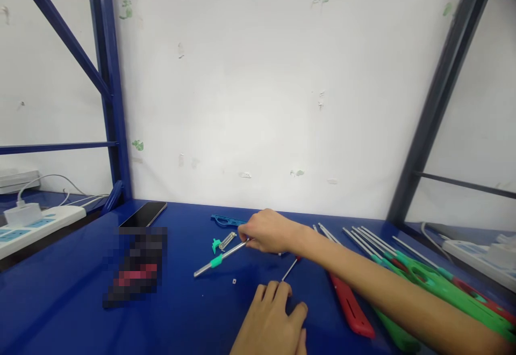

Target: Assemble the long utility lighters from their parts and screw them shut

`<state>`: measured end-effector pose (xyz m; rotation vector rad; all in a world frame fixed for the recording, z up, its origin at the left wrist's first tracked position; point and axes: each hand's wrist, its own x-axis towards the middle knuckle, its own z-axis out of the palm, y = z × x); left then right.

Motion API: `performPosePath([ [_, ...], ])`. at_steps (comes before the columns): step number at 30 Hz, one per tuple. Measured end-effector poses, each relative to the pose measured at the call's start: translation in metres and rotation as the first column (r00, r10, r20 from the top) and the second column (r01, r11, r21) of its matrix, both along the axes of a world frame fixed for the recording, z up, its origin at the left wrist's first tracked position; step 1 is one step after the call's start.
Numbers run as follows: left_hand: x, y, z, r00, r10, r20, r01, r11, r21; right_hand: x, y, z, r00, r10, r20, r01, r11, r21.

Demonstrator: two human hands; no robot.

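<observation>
My right hand point(268, 232) is closed on one end of a thin metal tube point(234, 250), which slants down to the left and carries a green collar point(216, 261). Nearer to me, my left hand point(272, 314) rests low over the table, fingers bent and thumb apart; nothing shows in it. Just beyond its fingertips lies a thin metal shaft point(289, 270) with a red end, probably a screwdriver. A small green plastic piece point(216, 245), a metal part point(228, 241) and a blue plastic shell point(226, 220) lie around the tube. A tiny pale square piece point(234, 281) sits below it.
At right, partly under my right forearm, are a red long-necked lighter point(351, 306) and several green and red ones point(455, 293). A phone point(145, 215) and a pixelated dark item point(135, 269) lie left. A power strip point(44, 228) and blue frame post point(115, 86) stand beyond.
</observation>
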<state>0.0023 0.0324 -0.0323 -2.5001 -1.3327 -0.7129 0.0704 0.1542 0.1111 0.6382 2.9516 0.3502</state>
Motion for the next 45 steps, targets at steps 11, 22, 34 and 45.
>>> performPosePath([
  [11,0.0,0.007,-0.007,1.0,-0.016,-0.023,0.017,0.999,0.027,-0.033,0.058,-0.016,0.995,-0.057,-0.078,0.061,0.997,0.047],
  [22,0.001,0.006,-0.003,0.999,0.007,-0.043,-0.008,1.0,-0.025,-0.031,0.071,-0.036,0.988,-0.118,-0.097,0.127,0.988,0.088],
  [34,-0.066,-0.013,0.07,0.923,0.384,0.0,-0.379,0.912,-0.159,0.1,-0.032,0.013,0.972,-0.044,-0.233,0.082,0.984,0.156],
  [45,-0.104,0.009,0.072,0.767,0.578,-0.28,-0.637,0.741,-0.213,0.1,-0.092,-0.019,0.978,0.108,-0.179,-0.141,0.973,-0.181],
])
